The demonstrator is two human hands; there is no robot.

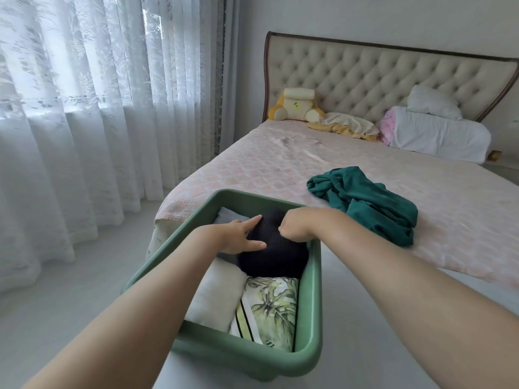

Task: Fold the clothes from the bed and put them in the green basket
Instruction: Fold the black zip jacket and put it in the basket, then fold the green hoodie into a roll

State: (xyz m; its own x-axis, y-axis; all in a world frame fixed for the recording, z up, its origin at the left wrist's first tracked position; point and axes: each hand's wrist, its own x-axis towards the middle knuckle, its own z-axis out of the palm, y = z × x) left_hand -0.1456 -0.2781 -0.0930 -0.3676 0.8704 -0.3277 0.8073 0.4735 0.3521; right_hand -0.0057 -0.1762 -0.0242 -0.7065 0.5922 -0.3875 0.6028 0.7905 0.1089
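Note:
The green basket (311, 318) stands on the floor at the foot of the bed (252, 169). Inside lie a folded black knitted garment (276, 254), a folded white one (216, 293) and a leaf-print one (269, 310). My left hand (238, 237) rests on the black garment's left side with straight fingers. My right hand (295, 226) has its fingers curled down into the black garment's far edge, by the basket's right wall. A crumpled dark green garment (365, 200) lies unfolded on the bed to the right of the basket.
Pillows (438, 133), a yellow-and-cream plush cushion (297, 106) and a cream cloth (345, 124) sit by the tufted headboard (365, 71). Lace curtains (84, 108) hang on the left. Pale floor surrounds the basket.

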